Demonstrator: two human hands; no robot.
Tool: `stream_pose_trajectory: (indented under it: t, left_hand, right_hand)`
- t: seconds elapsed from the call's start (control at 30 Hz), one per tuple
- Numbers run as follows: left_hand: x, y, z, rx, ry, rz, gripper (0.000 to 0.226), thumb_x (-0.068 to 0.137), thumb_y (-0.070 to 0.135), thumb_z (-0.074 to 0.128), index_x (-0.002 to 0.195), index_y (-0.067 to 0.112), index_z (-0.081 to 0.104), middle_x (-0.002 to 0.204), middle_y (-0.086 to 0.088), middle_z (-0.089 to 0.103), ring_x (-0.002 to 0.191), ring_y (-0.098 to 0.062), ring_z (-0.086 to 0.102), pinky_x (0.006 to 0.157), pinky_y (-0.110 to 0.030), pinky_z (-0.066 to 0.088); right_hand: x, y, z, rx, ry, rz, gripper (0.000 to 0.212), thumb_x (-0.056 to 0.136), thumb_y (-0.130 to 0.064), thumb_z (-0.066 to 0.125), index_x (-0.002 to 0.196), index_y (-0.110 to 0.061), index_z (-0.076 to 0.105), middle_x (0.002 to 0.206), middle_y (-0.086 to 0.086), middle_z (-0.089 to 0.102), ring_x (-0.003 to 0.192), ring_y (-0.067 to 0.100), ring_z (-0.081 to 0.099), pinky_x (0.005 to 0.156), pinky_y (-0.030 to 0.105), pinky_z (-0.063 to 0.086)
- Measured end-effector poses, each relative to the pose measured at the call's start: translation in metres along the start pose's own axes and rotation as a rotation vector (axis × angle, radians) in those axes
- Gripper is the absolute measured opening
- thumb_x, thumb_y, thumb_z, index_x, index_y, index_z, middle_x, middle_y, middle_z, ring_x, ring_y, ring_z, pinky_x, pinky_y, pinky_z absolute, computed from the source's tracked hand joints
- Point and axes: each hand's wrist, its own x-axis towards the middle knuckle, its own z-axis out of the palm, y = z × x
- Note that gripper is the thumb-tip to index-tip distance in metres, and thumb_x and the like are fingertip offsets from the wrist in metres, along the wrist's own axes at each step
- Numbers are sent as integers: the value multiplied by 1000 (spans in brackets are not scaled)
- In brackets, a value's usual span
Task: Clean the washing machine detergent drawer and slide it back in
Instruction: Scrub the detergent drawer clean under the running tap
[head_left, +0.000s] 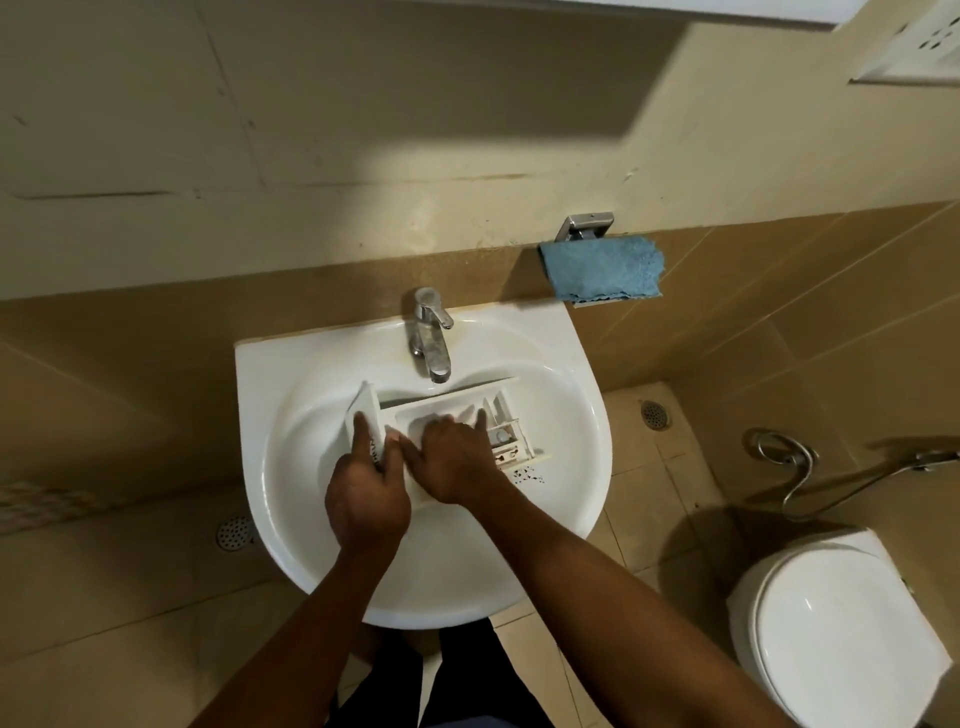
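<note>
Two hands work on the detergent drawer (498, 410), lying across the sink basin (566, 374). Left hand (366, 499) curls round the drawer's front panel (363, 410); right hand (457, 462) presses near-straight fingers (480, 418) into its large compartment.

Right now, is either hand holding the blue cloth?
No, the blue cloth hangs on the wall; the left hand and right hand are on the drawer.

White detergent drawer (441, 410) in white sink (571, 395). Blue cloth (602, 270) at 1 o'clock. Beige wall tiles (156, 338). White toilet (831, 634) at 4 o'clock.
</note>
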Motion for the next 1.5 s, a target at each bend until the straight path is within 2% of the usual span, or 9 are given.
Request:
stream_pose_trajectory:
  t: [0.17,0.37,0.6,0.73,0.87,0.97,1.1,1.27,1.5]
  left_hand:
    - [0,-3,9,37,34,19,66,101,60,38,155,22,45,88,-16,70,88,-35,69,81,-45,57]
    - [0,-3,12,37,67,37,68,100,60,36,155,22,44,90,-14,71,87,-32,69,81,-43,57]
    - [2,-5,12,64,89,61,69,101,66,32,153,24,48,75,-9,64,75,-27,66,72,-37,53]
    - [1,-5,11,70,87,63,69,100,66,32,153,24,48,76,-10,65,77,-29,66,73,-38,55]
    - [3,-7,15,97,90,68,75,97,70,26,153,26,48,77,-9,66,78,-29,67,76,-39,56]
    - [3,-7,16,98,94,77,76,97,70,26,152,24,48,79,-12,68,80,-31,69,76,-39,56]
    - [3,-10,18,93,114,74,77,96,70,26,152,23,49,82,-14,70,82,-32,70,79,-43,59]
    - [2,-7,15,73,115,78,72,98,65,31,152,21,50,87,-17,72,85,-33,70,79,-43,58]
    - [1,-3,13,67,108,82,66,100,59,36,154,22,46,90,-18,72,86,-35,70,79,-43,57]
  right_hand:
    - [14,41,13,55,-145,190,99,95,-77,-1,121,-12,70,129,17,68,128,34,58,117,71,11]
    - [23,10,-4,351,-96,9,69,107,-60,17,108,-16,70,125,14,69,125,34,59,114,60,30]
    - [17,66,11,84,-9,2,69,107,-59,23,94,-12,72,105,13,75,108,33,67,105,45,44]
    - [30,69,-2,84,-9,52,43,102,-47,45,114,-16,71,118,10,71,112,32,65,91,37,50]
    - [50,50,-35,1040,262,403,27,91,-25,55,81,-10,75,85,13,76,76,32,70,72,38,59]
    - [65,35,-47,2037,-33,523,31,101,-17,45,100,7,66,100,29,70,89,41,71,82,46,62]
    - [74,27,-47,2421,-339,435,44,99,-13,33,97,15,67,101,30,72,92,41,74,89,48,59]
    - [69,40,-52,2277,-433,316,46,100,-14,29,101,17,64,94,31,73,83,40,76,78,47,62]
    - [66,91,-53,1235,-456,218,39,100,-21,51,97,13,69,91,27,74,83,40,73,75,39,62]
